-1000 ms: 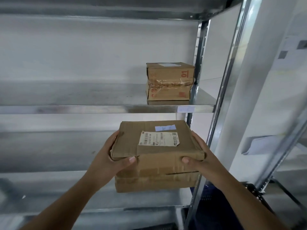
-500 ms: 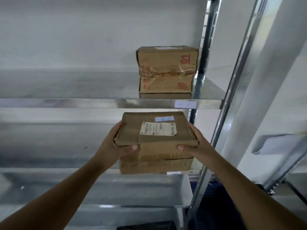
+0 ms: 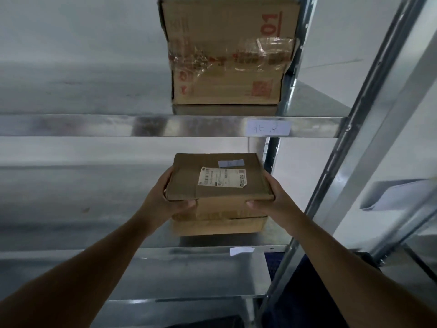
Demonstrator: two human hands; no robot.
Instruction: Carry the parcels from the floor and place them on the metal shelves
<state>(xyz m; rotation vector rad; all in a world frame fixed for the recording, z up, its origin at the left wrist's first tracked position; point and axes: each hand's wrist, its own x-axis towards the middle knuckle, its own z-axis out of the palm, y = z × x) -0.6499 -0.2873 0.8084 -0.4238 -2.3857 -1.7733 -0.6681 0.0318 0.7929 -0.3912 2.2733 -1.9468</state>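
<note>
Now placing: flat brown cardboard parcel with white shipping label (image 3: 220,185) over the middle galvanised metal shelf (image 3: 94,233), right end.
Left hand (image 3: 163,200) and right hand (image 3: 275,197) clamp its sides, thumbs on the front. Whether it's touching down I can't tell. Next, I'd judge: lower, push back, let go. Taped box (image 3: 227,60) sits on the shelf above.

Dim, flat light leaves the near arms dark, glare streaks the shelf edge (image 3: 165,126) and the tape (image 3: 236,55) on the upper box, and wide-angle distortion slants the right posts.
</note>
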